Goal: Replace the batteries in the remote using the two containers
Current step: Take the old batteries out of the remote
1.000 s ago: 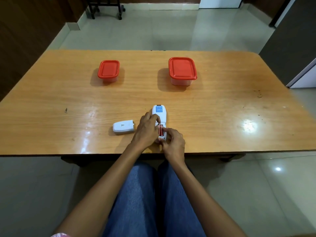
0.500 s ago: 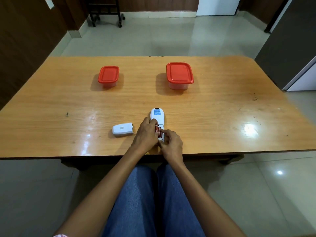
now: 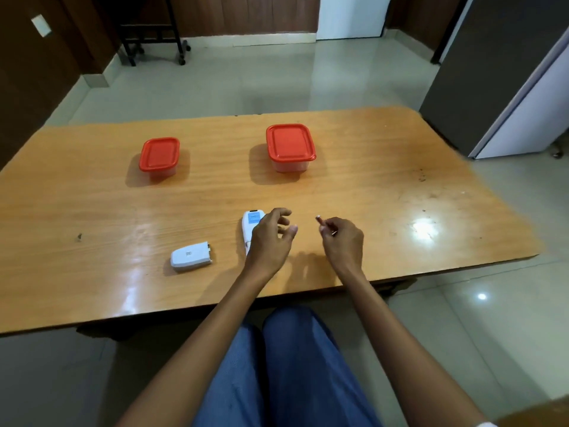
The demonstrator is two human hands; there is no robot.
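The white remote (image 3: 250, 226) lies back-up near the table's front edge, its lower half hidden under my left hand (image 3: 268, 238). That hand hovers over it with fingers spread and nothing in them. My right hand (image 3: 342, 240) is lifted to the right of the remote, pinching a small battery (image 3: 320, 220) whose pale tip sticks out of the fingers. The detached white battery cover (image 3: 191, 254) rests on the table to the left of the remote. Two clear containers with red lids stand farther back: a smaller one (image 3: 159, 155) at left, a larger one (image 3: 290, 146) at centre, both closed.
The wooden table (image 3: 400, 192) has bare surface to the right of my hands, with small dark specks near its right side. A grey cabinet (image 3: 498, 72) stands off the far right corner. My legs in blue jeans (image 3: 286, 365) are under the front edge.
My right hand has pulled a battery out of the remote and moved right with it. My left hand has let go of the remote and opened. The camera view tilted up.
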